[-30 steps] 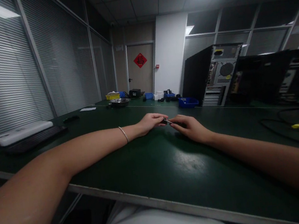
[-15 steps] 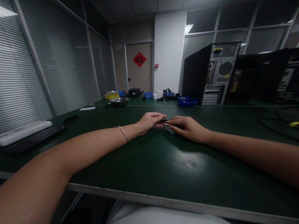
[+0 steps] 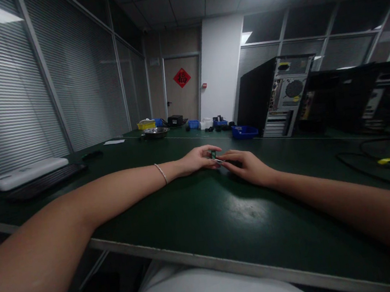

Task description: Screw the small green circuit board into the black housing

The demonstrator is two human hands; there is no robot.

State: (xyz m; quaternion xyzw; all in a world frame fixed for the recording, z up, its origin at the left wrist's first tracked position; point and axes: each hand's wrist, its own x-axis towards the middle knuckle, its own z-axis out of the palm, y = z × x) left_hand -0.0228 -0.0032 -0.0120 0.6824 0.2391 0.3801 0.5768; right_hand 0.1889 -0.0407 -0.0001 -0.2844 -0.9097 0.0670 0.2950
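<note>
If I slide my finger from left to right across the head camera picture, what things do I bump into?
White flat case → bracelet → left hand → small green part → right hand → computer tower → yellow tag on cable.

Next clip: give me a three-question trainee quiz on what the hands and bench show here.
1. True or false: both hands meet at one small part.
2. Which wrist wears a bracelet: A left, B right?
3. What stands behind the blue bin on the right?

Key:
1. True: left hand and right hand pinch a small green part above the green table.
2. A, the bracelet.
3. A computer tower, behind the blue bin.
</note>
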